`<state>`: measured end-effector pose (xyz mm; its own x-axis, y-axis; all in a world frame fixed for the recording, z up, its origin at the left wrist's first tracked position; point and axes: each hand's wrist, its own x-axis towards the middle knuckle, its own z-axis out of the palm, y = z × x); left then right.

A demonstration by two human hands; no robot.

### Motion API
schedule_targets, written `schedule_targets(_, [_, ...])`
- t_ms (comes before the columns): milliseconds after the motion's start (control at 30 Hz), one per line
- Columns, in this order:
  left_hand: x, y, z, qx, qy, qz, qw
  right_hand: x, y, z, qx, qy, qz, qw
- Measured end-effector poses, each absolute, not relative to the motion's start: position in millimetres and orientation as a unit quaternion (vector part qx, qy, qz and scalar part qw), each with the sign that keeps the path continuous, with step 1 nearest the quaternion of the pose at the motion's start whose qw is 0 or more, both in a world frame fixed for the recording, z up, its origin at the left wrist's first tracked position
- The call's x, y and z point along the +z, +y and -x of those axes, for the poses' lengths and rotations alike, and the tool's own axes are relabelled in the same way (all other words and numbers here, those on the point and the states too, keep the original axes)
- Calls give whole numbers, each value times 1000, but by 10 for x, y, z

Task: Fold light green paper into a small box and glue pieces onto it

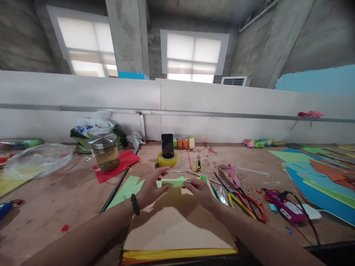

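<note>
A narrow light-green strip of paper spans the gap between my two hands, above a stack of paper sheets. My left hand, with a dark beaded bracelet at the wrist, pinches the strip's left end between thumb and fingers. The right end is pinched by my right hand. Light-green paper pieces lie under and beside my left hand. Just beyond my right hand is a small bright-green piece.
Right of the stack lie red-handled scissors, a pink glue gun and a purple device with a cable. A glass jar of tea stands on red paper at left. Behind, a phone leans on yellow tape, near a cutter.
</note>
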<state>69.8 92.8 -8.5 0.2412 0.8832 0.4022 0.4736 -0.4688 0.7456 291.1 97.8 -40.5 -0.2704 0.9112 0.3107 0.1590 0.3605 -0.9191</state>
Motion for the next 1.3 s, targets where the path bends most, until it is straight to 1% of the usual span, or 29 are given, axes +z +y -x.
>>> schedule_targets(167, [-304, 961, -704, 369, 471, -740, 308, -493, 952, -2931, 370, -690, 380, 493])
schedule_targets(233, [-338, 934, -714, 342, 470, -714, 390, -502, 962, -2942, 364, -692, 374, 498])
schedule_targets(333, [-313, 878, -727, 315, 449, -624, 556, -501, 970, -2962, 358, -691, 369, 508])
schedule_targets(400, [-284, 861, -728, 324, 432, -587, 603, -502, 971, -2968, 367, -683, 376, 508])
schedule_targets(467, [-276, 872, -722, 332, 431, -578, 608, -508, 972, -2963, 386, -674, 386, 498])
schedule_targets(533, [-292, 897, -714, 335, 437, -598, 583, -517, 971, -2953, 404, -669, 390, 486])
schedule_targets(567, [-305, 907, -709, 340, 436, -624, 552, -521, 969, -2952, 408, -668, 390, 484])
schedule_targets(633, [-327, 908, -696, 353, 415, -706, 452, -525, 953, -2964, 398, -680, 383, 482])
schedule_targets(700, [-327, 870, -681, 348, 390, -794, 310, -512, 923, -3005, 349, -731, 370, 455])
schedule_targets(733, [-316, 838, -675, 332, 387, -828, 234, -496, 903, -3033, 304, -777, 357, 420])
schedule_targets(800, [-271, 756, -670, 280, 404, -865, 99, -444, 861, -3094, 188, -873, 319, 318])
schedule_targets(867, [-211, 677, -680, 236, 415, -879, 16, -368, 821, -3136, 78, -932, 277, 222])
schedule_targets(967, [-136, 608, -710, 158, 352, -923, -4, -248, 770, -3134, -12, -959, 240, 153])
schedule_targets(1067, [-108, 593, -729, 90, 295, -951, -15, -172, 729, -3092, -44, -970, 215, 107])
schedule_targets(1200, [-87, 585, -706, 81, 281, -955, -41, -155, 699, -3082, -71, -976, 200, 44])
schedule_targets(1300, [-55, 603, -656, 75, 284, -956, -29, -137, 687, -3112, -56, -974, 218, 39])
